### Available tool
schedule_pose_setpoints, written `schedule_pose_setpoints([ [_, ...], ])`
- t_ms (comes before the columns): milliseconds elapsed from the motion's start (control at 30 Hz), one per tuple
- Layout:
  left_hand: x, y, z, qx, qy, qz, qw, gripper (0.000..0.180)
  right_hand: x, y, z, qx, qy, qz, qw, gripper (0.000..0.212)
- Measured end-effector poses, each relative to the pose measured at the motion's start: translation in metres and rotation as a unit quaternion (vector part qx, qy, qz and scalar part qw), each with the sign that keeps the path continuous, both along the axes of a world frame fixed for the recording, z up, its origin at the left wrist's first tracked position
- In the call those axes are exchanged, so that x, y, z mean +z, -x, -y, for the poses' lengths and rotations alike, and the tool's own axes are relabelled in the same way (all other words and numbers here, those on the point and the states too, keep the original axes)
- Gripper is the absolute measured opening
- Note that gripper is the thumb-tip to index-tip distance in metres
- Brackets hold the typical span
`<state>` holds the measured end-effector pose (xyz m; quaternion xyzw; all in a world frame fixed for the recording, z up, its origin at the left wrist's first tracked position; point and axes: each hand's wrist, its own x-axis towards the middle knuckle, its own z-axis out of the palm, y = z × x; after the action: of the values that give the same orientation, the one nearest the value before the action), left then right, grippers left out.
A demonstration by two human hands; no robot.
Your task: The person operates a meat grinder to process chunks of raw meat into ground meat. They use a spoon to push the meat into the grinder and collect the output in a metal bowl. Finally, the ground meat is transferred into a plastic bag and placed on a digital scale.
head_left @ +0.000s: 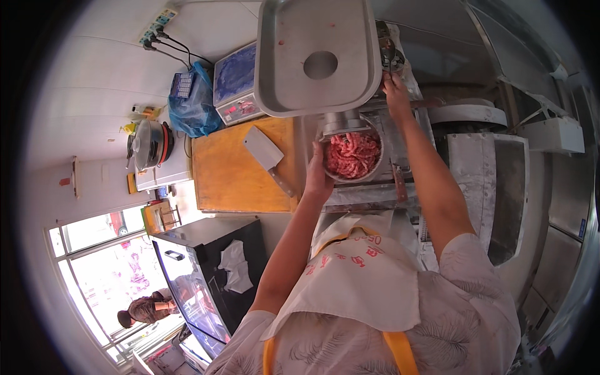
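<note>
A round metal bowl [380, 167] sits under the outlet of a meat grinder [340, 124], full of pink-red minced meat [351, 156]. My left hand [320, 175] grips the bowl's left side, thumb by the rim. Above the grinder's neck lies its wide metal tray [294, 69], with a round hole and a few red specks. My right hand [396, 95] reaches past the tray's right edge. Its fingers are curled at small dark and metal items [390, 59] there; what they hold is too small to make out.
A cleaver [264, 149] lies on a wooden board [219, 162] at left. Behind it stand a scale [236, 81] and a blue plastic bag [195, 103]. A pot [150, 142] is farther left. A glass-fronted cabinet [206, 269] and a person [147, 307] are at lower left.
</note>
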<state>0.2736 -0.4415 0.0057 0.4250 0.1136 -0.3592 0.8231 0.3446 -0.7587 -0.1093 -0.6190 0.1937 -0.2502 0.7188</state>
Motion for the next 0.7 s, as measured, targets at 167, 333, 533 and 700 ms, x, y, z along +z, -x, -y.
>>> schedule_pose_setpoints([
  [167,0.002,0.001,-0.002,-0.006,-0.001,0.01,1.0,0.071,0.011,0.005,-0.006,0.007,-0.033,-0.003,0.999,0.038],
  [333,0.004,0.003,-0.004,0.001,-0.008,0.008,1.0,0.071,0.018,0.01,-0.012,0.024,-0.071,0.014,0.997,0.036],
  [533,0.001,0.001,-0.004,-0.01,0.0,-0.001,1.0,0.07,0.004,0.01,0.001,0.011,0.017,0.026,0.999,0.033],
  [700,0.004,0.005,-0.007,-0.005,-0.008,0.008,1.0,0.071,0.02,0.018,-0.009,-0.001,0.101,0.008,0.995,0.03],
])
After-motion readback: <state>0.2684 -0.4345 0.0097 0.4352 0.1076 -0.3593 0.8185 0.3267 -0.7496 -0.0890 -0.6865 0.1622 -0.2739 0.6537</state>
